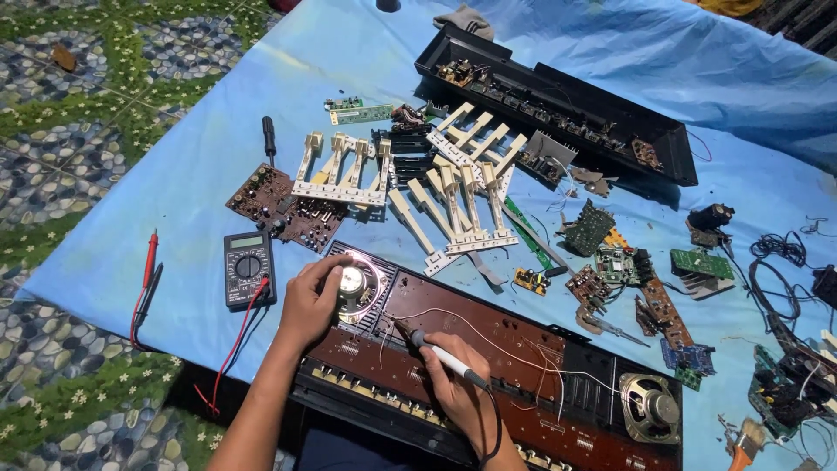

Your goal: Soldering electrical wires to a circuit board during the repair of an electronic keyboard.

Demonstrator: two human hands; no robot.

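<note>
Head view: soldering iron (440, 353) in right grip (458, 388).

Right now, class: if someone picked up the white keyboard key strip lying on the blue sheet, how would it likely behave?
The white key strip would probably feel light, being thin moulded plastic. Its long keys joined along one bar suggest it may flex and rattle. The narrow prongs look fragile, so they could likely snap or snag on the brown circuit board beside it.

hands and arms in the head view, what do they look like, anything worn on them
Both forearms are bare up to the bottom edge of the picture, with no sleeves showing. The left hand and the right hand wear no gloves. No watch, ring or bracelet can be made out on either. Nails look short and plain.
</note>
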